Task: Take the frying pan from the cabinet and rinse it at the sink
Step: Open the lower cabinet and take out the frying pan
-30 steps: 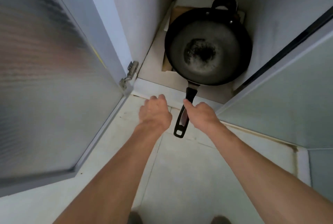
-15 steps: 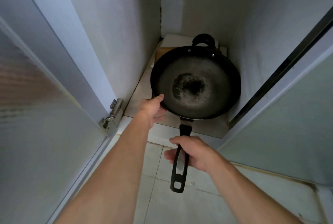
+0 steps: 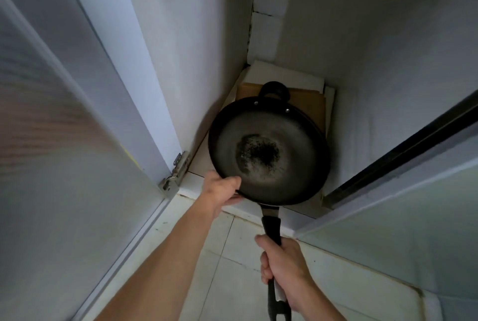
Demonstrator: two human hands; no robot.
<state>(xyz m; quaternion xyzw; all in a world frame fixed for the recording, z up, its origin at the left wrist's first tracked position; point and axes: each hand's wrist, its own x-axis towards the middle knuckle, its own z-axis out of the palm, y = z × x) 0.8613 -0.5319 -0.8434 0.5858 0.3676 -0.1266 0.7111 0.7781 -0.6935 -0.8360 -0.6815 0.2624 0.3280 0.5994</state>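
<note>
A black frying pan (image 3: 269, 150) with a dark burnt patch in its middle hangs at the mouth of the open floor cabinet (image 3: 212, 36). It has a small loop handle at the far side and a long black handle toward me. My right hand (image 3: 284, 271) is wrapped around the long handle. My left hand (image 3: 221, 190) pinches the pan's near-left rim, thumb on the inside. The sink is not in view.
The left cabinet door (image 3: 59, 165) stands open with a metal hinge (image 3: 176, 173) near my left hand. The right door (image 3: 413, 191) is open too. A flat brown board and white sheets (image 3: 305, 93) lie on the cabinet floor. Pale floor tiles (image 3: 232, 282) lie below.
My right hand closed on the long handle and drew the pan toward me, out over the cabinet's sill. My left hand moved from beside the rim to gripping it.
</note>
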